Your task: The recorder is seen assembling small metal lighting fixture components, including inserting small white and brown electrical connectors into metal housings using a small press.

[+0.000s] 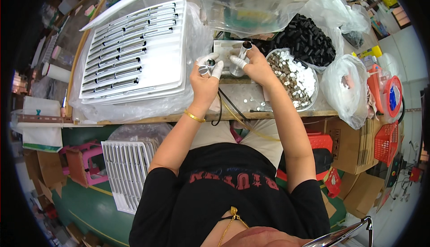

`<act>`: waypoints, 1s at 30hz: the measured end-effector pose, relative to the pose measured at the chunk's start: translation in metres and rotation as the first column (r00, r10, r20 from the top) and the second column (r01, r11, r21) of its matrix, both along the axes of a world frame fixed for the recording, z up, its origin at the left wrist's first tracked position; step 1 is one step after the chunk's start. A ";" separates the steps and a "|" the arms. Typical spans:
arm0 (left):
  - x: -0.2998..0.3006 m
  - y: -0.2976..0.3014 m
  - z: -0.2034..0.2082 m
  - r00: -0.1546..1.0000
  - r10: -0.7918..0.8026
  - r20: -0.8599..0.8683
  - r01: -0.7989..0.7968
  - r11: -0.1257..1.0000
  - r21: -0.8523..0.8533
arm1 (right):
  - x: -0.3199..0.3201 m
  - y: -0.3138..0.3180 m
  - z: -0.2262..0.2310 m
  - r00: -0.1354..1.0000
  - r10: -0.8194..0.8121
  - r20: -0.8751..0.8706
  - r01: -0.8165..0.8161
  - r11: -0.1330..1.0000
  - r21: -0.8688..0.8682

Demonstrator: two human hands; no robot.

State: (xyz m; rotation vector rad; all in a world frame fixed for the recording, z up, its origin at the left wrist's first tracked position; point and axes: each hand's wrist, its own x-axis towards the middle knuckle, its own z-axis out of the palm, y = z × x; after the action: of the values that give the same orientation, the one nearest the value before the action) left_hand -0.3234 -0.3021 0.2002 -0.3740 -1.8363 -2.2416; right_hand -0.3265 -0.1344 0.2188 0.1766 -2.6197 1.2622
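Observation:
My left hand (205, 79), with white coverings on its fingertips, is closed round shiny metal tubes (203, 70) whose round ends face up. To its right, my right hand (257, 68) grips another chrome tube (243, 53), tilted, with a dark open end at the top. Its fingertips are covered in white too. Both hands are over a pale metal fixture (222, 47) near the front of the workbench. Right beside my right hand stands a clear tub (317, 90) of small silvery and white round discs (293, 79). The fingers hide the tubes' lower parts.
On the left, white trays (165, 59) hold rows of chrome tubes. Black cylindrical pieces (307, 41) lie heaped behind the tub. A clear plastic sheet (255, 5) hangs ahead of my hands. Plastic bags (345, 90) and a red tape dispenser (375, 85) stand at the right.

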 end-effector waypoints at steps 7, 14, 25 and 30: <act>-0.002 0.003 0.000 0.996 0.027 -0.081 -0.032 0.998 -0.058 | -0.016 -0.006 -0.009 0.997 -0.002 0.081 0.022 0.971 -0.239; -0.001 0.010 0.000 0.998 0.013 -0.057 -0.016 0.999 -0.047 | -0.022 0.000 -0.020 0.997 -0.069 0.027 0.070 0.997 -0.016; -0.004 0.020 -0.022 0.999 0.009 -0.040 -0.008 1.000 0.029 | 0.022 0.028 -0.019 0.971 -0.235 -0.029 0.237 0.958 0.161; -0.024 0.035 -0.005 0.972 -0.180 0.151 0.155 0.974 0.163 | 0.017 0.008 -0.026 0.974 -0.172 -0.144 0.209 0.929 0.306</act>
State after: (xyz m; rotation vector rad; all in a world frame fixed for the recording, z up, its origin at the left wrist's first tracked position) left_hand -0.3476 -0.2666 0.1954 -0.3378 -1.7556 -2.5786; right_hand -0.3093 -0.1260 0.1929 0.0427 -2.6479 0.7368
